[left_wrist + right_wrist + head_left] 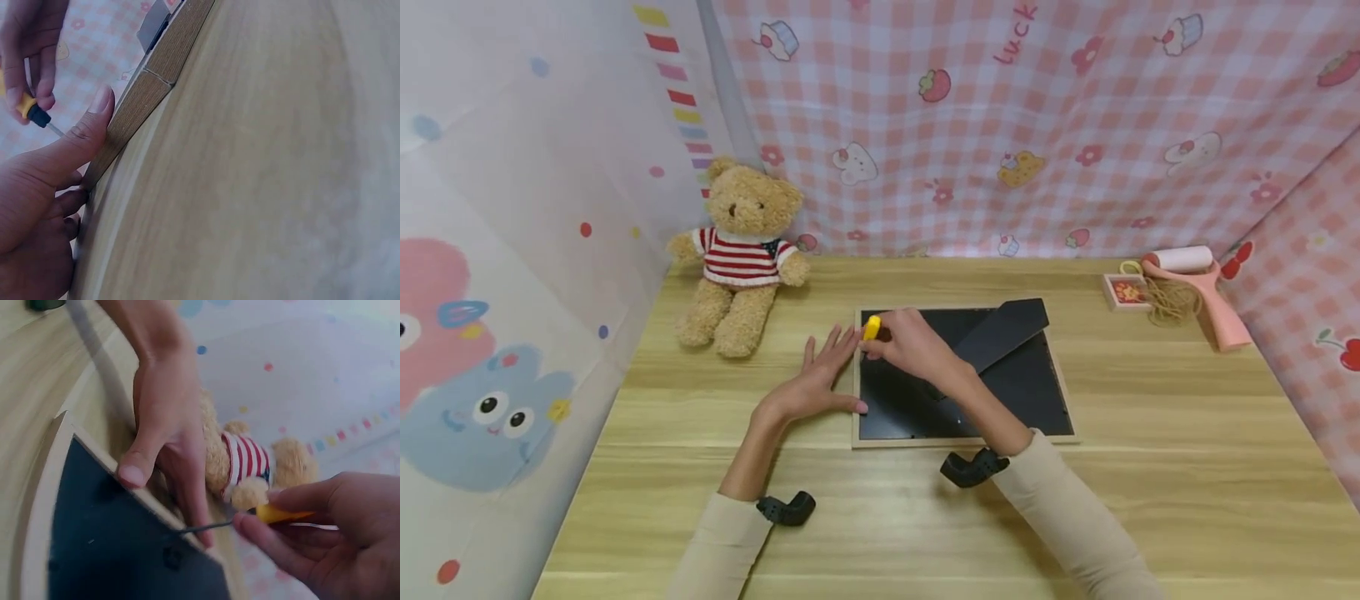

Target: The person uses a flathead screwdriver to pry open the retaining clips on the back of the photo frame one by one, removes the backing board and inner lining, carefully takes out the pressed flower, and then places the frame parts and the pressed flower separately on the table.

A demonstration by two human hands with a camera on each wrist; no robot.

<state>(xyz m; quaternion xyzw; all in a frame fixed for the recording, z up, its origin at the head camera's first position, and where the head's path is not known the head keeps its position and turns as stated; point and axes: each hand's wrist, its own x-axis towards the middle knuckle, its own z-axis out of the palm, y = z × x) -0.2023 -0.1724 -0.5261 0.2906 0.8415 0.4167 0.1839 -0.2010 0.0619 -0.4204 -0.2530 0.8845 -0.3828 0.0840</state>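
I am seeing the left hand (808,392) lying spread at the left edge of the picture frame (910,443), fingers straight and gripping nothing, thumb resting on the rim. The right forearm is slanting across the frame from the near right, the right hand (917,343) pinching a yellow-handled screwdriver (872,327). The frame is lying back-up mid-table, its black stand leg (1003,333) slanting far right.

Bright and evenly lit in the head view; softer and hazier in both wrist views.
Shaded gently beside the right sleeve (1075,517) on the table (865,550); washed pale toward the right in the left wrist view; curved by the lens along the frame (39,500) in the right wrist view.
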